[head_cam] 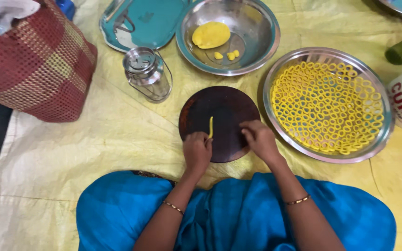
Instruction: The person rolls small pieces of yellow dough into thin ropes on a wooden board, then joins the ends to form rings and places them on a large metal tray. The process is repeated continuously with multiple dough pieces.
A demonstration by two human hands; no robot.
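My left hand [197, 151] pinches near end of thin yellow dough strip [211, 127] lying on dark round board [219, 122]; right hand [259, 138] curled w/ fingertips on board, holding nothing I can see. Strip's thin, could snap if I tug. Beyond: steel plate [381, 135] of dough rings [326, 108], bowl [266, 46] w/ dough lump [211, 35].

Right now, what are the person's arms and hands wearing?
Both forearms are bare, with no sleeves or gloves. The left hand has a thin gold bangle on its wrist, and the right hand has a similar thin gold bangle. I cannot make out any rings.
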